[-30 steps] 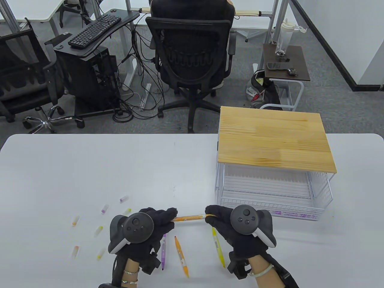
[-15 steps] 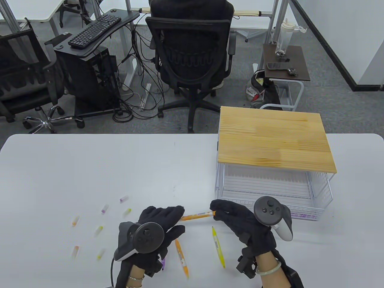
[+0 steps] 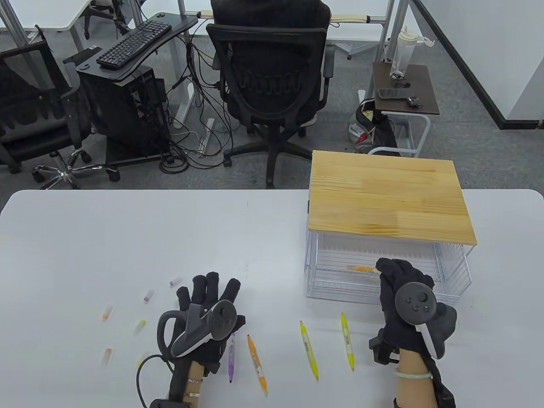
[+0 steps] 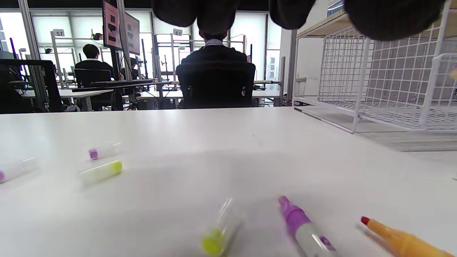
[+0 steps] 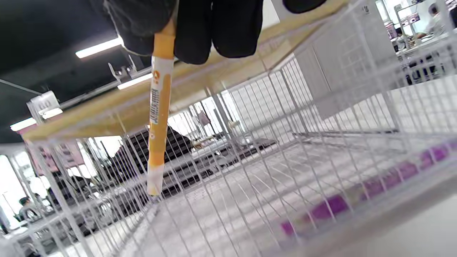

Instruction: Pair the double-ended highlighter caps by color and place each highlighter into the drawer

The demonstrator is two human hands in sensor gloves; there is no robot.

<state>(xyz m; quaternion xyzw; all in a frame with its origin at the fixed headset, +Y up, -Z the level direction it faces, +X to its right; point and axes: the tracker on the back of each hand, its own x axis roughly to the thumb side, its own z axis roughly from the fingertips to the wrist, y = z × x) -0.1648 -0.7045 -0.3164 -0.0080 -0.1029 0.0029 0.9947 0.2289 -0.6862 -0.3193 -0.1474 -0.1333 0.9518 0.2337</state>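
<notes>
We see the orange highlighter (image 3: 360, 268) inside the wire drawer (image 3: 454, 293), pinched at one end by the fingertips of the right hand (image 3: 403, 297). The left hand (image 3: 208, 310) hovers with fingers spread over the bench (image 3: 127, 233), just above a purple highlighter (image 3: 231, 355) and beside another orange one (image 3: 257, 363). Two yellow highlighters (image 3: 309, 349) lie between the hands, and loose caps (image 3: 146, 296) lie to the left.

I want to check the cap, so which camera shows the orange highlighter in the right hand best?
The right wrist view: the orange highlighter fills the frame, pinched by the right hand. The table view shows a small blur over the drawer; the left wrist view misses it.
</notes>
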